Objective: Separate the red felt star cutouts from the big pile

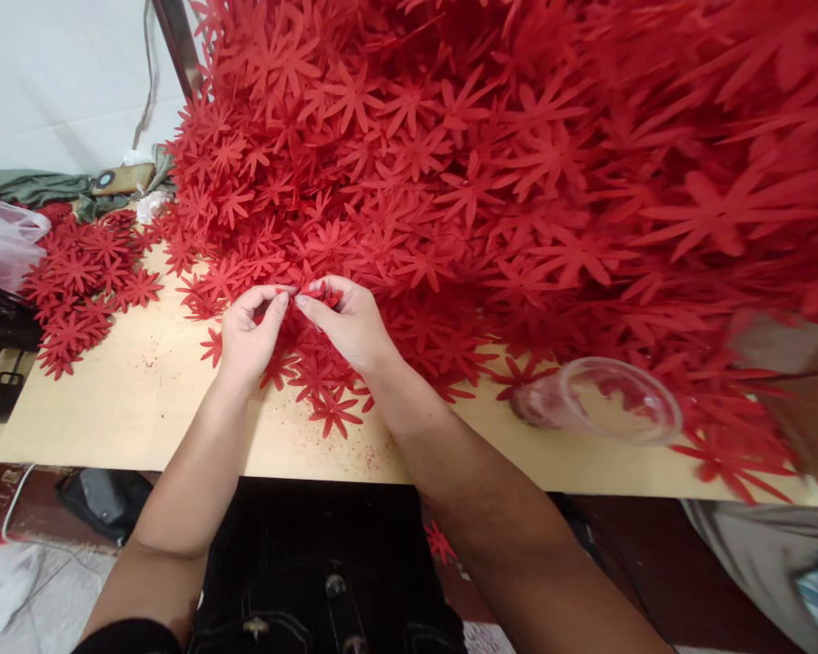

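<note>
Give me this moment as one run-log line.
right hand: holding red piece | left hand: close beside it, grip unclear | red flowers: heaped on table | clear tub: on table, right side

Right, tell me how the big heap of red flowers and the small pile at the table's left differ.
Size: the big heap fills most of the view; the small pile covers just a patch.
Height: the big heap rises high; the small pile lies low.
Surroundings: the left hand and right hand are at the big heap's near edge; the small pile lies beside a plastic bag.
Shared: both are red, narrow-petalled flower shapes.
</note>
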`<state>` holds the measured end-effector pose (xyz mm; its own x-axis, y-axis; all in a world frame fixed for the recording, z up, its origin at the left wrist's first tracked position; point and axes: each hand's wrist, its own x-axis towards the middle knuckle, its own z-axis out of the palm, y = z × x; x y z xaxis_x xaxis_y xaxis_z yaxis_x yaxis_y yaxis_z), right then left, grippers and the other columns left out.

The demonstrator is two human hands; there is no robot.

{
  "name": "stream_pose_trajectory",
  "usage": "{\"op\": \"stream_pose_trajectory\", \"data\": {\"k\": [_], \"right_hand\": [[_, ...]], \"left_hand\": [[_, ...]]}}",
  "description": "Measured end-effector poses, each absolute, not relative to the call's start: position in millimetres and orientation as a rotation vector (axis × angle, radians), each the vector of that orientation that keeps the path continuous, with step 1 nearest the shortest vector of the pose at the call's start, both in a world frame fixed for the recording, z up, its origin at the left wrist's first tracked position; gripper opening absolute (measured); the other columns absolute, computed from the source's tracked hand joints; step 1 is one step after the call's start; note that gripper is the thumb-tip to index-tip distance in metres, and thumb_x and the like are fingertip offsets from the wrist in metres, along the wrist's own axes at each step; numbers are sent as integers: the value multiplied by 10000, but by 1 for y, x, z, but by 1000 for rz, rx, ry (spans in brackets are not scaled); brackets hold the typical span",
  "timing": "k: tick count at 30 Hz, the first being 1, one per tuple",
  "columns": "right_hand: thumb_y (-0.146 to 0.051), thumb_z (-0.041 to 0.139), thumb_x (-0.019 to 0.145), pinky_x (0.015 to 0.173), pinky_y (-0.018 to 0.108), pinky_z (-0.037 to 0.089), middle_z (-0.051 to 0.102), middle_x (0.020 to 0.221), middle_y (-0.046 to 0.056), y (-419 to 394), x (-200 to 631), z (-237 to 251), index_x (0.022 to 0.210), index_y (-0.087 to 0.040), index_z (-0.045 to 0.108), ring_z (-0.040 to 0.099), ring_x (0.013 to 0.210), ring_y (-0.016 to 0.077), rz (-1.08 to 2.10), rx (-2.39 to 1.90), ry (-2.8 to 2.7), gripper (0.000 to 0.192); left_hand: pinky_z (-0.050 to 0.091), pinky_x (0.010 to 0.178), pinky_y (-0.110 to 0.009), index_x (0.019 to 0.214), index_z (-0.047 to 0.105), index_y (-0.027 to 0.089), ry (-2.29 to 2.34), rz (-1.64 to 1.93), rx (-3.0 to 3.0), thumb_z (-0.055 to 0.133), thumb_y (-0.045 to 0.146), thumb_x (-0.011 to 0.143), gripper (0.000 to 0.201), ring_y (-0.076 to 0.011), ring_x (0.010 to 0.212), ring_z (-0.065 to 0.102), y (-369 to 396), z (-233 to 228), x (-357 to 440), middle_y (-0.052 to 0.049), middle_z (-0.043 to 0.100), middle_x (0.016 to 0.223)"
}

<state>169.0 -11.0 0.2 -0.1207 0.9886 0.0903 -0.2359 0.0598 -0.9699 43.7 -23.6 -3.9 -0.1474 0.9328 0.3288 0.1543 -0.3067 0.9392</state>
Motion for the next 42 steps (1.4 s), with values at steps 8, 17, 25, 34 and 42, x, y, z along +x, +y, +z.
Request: {"op": "stream_pose_trajectory", "data": {"k": [8, 17, 25, 34, 42], "right_hand": [[-291, 697, 632, 555, 225, 332, 437, 549, -82, -15, 167, 1, 624, -180, 485, 361, 525, 41, 1398, -870, -1187, 239], [-370, 704, 641, 569, 230, 352, 471, 578, -77, -8, 169, -5, 680, -180, 516, 386, 536, 44, 1335, -908, -1105, 270], [-295, 628, 685, 609, 234, 368, 482, 566, -75, -9, 169, -3, 650, -176, 531, 410, 552, 50, 1268, -916, -1091, 158], [-201, 621, 664, 561, 227, 330, 433, 553, -89, -11, 167, -2, 625, -186, 450, 372, 528, 40, 1296, -955, -1127, 176], [-371, 746, 604, 588, 234, 391, 509, 651, -66, -16, 159, -4, 732, -191, 504, 445, 584, 56, 1322, -945, -1096, 327]], "left_hand": [[512, 656, -222, 710, 549, 195, 1260, 1697, 1196, 646, 434, 773, 266, -95, 670, 635, -14, -2, 30, 6, 675, 715], [477, 517, -195, 819, 577, 211, 1214, 1709, 996, 736, 457, 683, 322, -67, 527, 567, -5, -5, 19, 37, 631, 679], [480, 522, -190, 899, 624, 209, 1124, 1630, 958, 818, 405, 583, 420, -61, 522, 541, -6, -6, 27, 55, 588, 623], [494, 548, -195, 695, 588, 177, 1133, 1590, 1053, 839, 388, 531, 366, -60, 565, 540, -10, -3, 33, 38, 609, 672], [460, 596, -195, 657, 592, 169, 1175, 1622, 1141, 816, 314, 560, 284, -65, 605, 551, -17, -1, 47, 32, 628, 664]]}}
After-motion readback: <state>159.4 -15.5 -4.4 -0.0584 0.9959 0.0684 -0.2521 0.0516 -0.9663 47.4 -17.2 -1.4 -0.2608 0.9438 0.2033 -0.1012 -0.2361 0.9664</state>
